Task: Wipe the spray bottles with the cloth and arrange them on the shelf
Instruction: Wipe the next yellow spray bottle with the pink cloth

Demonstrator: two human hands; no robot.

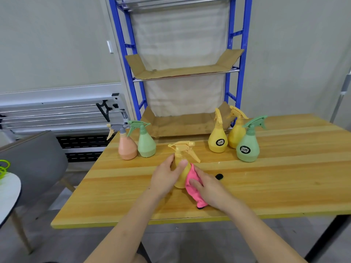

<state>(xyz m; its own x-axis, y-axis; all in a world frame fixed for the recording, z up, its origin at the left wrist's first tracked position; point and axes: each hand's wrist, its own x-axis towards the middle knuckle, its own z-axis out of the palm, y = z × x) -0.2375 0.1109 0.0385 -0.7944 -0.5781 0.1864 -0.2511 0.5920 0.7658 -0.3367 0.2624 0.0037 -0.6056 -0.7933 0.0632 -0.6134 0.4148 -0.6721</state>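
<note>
The yellow spray bottle [181, 164] is being wiped: left hand [167, 177] fingers curl around it, right hand [209, 186] presses the pink cloth [191, 188] on. Next, probably the shelf [182, 73].

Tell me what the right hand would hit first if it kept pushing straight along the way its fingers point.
The right hand points up-left, pressing the pink cloth against the yellow spray bottle, so that bottle comes first. Beyond it is the left hand gripping the other side.
</note>
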